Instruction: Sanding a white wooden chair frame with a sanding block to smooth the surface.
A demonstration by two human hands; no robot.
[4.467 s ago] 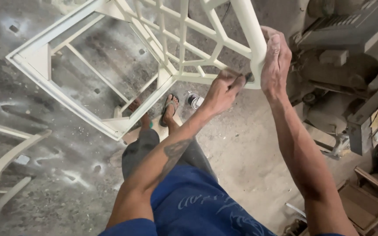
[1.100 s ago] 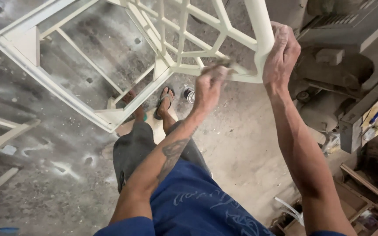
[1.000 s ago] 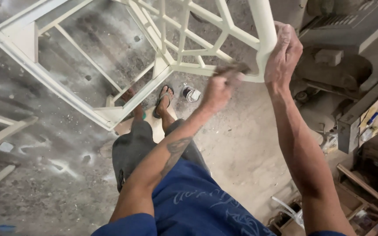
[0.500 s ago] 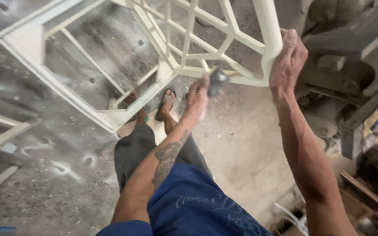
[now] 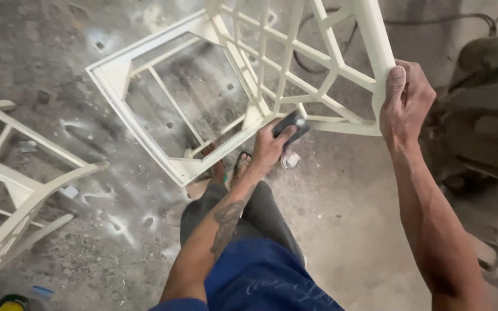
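The right hand point(image 5: 406, 101) is raised at about 2 o'clock from the centre of the view, arm stretched forward and up, fingers curled tight around the rounded post of a cream-painted chair frame point(image 5: 286, 86), thumb pressed flat along the post. The frame is tipped over, its lattice back running toward 12 o'clock and its square seat opening lying toward 10 o'clock.

The left hand point(image 5: 272, 145) sits near the centre, tattooed forearm reaching up from 6 o'clock. Its fingers are pinched on a small dark pad point(image 5: 292, 125), which looks like folded sandpaper, though its kind cannot be told for sure. The pad is held against the bottom rail of the lattice, just left of where the right hand grips.

Below the frame, a foot in a sandal point(image 5: 240, 167) stands on the floor, and a small round tin point(image 5: 289, 160) lies just beside it toward 3 o'clock.

The concrete floor point(image 5: 105, 230) is grey, dusty and streaked with pale paint marks. A second cream frame point(image 5: 18, 201) lies at 9 o'clock. Blurred dark machinery point(image 5: 485, 115) fills the 3 o'clock edge.
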